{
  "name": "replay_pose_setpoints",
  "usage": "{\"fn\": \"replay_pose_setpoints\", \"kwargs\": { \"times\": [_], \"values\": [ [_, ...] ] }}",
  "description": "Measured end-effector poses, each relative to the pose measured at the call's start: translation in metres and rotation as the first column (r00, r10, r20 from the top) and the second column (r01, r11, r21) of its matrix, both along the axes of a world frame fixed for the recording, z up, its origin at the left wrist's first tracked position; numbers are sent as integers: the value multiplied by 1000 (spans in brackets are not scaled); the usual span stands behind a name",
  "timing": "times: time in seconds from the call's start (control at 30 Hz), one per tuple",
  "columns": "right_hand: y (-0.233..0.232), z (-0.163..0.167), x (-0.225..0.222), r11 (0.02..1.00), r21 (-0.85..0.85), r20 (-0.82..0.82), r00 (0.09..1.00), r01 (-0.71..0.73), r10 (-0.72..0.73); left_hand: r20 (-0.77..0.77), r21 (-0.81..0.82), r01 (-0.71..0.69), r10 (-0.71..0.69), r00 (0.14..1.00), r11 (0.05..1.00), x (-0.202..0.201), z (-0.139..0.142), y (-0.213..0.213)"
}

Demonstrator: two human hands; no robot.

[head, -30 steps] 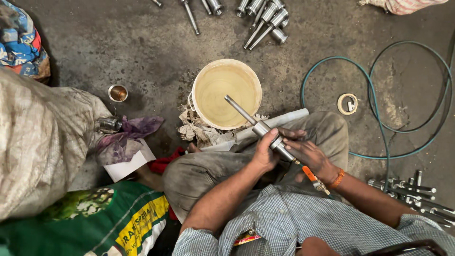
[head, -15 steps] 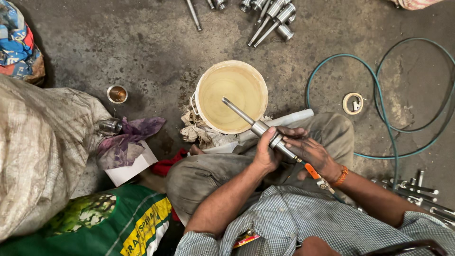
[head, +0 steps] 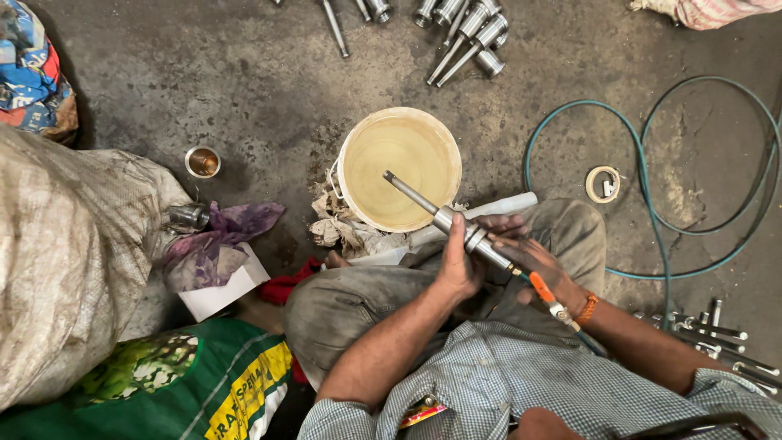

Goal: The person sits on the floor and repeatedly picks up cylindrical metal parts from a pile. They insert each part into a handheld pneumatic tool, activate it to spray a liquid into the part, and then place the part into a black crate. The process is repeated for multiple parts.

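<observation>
At far left one grey sack (head: 65, 269) crowded the frame edge. One bucket (head: 399, 169) stood centrally, bare floor (head: 244, 90) above it. The left hand (head: 459, 265) was wrapped around one metal shaft (head: 444, 218), tip over the bucket. The right hand (head: 542, 265) held an orange-handled tool (head: 547, 295) against it. One green hose (head: 652, 187) looped rightward.

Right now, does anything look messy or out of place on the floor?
Yes. Crumpled rags are wedged under the tan bucket, a purple cloth lies bunched by the sack, and metal shafts lie scattered on the stained floor.
</observation>
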State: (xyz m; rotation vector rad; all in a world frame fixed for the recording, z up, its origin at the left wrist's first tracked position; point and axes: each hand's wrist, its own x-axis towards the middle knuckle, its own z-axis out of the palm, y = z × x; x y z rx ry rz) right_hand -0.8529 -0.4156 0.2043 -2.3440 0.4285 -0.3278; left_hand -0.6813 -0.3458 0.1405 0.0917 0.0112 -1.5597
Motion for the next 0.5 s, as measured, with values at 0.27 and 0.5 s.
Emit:
{"fn": "replay_pose_setpoints", "kwargs": {
  "times": [0.27, 0.5],
  "values": [
    [32, -16, 7, 756, 505, -33, 885, 415, -464, 153, 24, -16, 13, 988, 1000, 7, 15, 10],
    [36, 15, 37, 347, 872, -78, 798, 346, -598, 147, 53, 12, -20, 989, 999, 13, 20, 10]
  ]
}}
